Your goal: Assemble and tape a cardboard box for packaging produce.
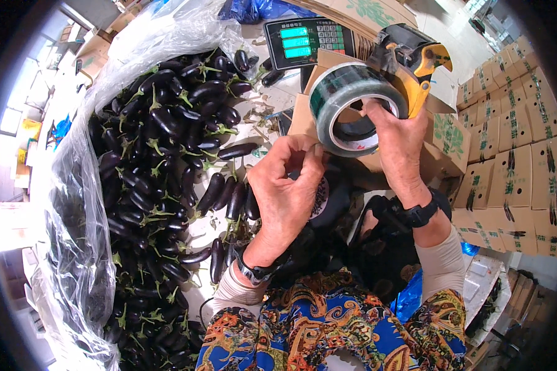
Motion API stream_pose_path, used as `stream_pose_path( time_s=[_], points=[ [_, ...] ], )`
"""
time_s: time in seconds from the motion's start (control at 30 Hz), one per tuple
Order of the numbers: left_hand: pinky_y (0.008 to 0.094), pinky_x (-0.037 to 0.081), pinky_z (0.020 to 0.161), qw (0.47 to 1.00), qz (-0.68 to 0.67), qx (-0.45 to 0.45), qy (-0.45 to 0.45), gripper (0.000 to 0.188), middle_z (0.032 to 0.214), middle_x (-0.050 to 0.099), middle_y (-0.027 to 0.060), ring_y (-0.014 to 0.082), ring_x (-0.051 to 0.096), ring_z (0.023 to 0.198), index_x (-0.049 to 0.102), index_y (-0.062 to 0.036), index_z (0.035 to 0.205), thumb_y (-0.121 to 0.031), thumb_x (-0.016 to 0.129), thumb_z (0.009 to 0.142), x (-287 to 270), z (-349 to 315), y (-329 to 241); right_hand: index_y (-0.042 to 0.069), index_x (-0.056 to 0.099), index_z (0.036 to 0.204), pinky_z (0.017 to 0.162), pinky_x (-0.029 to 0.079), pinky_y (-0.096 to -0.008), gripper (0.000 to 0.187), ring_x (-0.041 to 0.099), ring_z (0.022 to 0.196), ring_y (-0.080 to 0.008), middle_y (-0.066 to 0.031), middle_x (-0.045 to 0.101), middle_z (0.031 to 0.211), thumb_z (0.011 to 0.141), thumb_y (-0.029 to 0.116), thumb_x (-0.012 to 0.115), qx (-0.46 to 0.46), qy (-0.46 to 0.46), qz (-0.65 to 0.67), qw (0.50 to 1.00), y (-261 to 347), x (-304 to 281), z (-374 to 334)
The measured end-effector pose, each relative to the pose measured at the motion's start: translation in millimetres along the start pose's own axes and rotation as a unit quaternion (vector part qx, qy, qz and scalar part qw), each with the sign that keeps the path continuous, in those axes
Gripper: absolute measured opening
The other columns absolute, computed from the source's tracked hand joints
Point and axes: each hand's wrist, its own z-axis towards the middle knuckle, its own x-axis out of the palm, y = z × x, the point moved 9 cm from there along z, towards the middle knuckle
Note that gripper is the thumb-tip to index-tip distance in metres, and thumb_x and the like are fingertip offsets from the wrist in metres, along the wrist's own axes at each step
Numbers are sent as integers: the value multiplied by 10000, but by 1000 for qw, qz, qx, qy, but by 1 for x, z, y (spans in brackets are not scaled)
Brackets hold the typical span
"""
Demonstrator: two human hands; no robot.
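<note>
My right hand [401, 143] grips a tape dispenser [416, 93] with a yellow-orange handle and a black head. A large roll of clear tape [325, 111] sits at its left side, and my right thumb reaches into the roll's opening. At the roll's lower left edge is my left hand [286, 188], thumb and forefinger pinched together. Whether a tape end lies between those fingers is too fine to make out. Behind and below the roll stands a cardboard box [442, 143] with green print, partly hidden by my hands and the roll.
A heap of dark purple eggplants [161, 117] spreads across the left, bordered by clear plastic sheeting [74, 241]. A digital scale display [277, 46] glows at the far middle. Stacked cardboard boxes [512, 123] fill the right side. Blue plastic [410, 297] lies near my right arm.
</note>
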Motion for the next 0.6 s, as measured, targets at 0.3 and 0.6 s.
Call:
stream_pose_path(
  time_s=[0.3,0.6],
  points=[
    [201,440,546,995,70,59,-36,63,616,570,-4,27,518,570,558,0,773,45,595,749,-7,4,0,19,482,1117,802,492,-271,454,602,866,-135,-66,604,1003,711,-14,682,-25,1,-49,998,9,5,-4],
    [296,465,819,993,-109,-40,14,292,1004,551,77,143,550,924,531,12,1043,-90,668,806,-14,18,10,-29,569,974,622,509,-238,231,607,667,-106,-41,634,792,757,-18,647,41,19,89,995,-1,0,7]
  ],
)
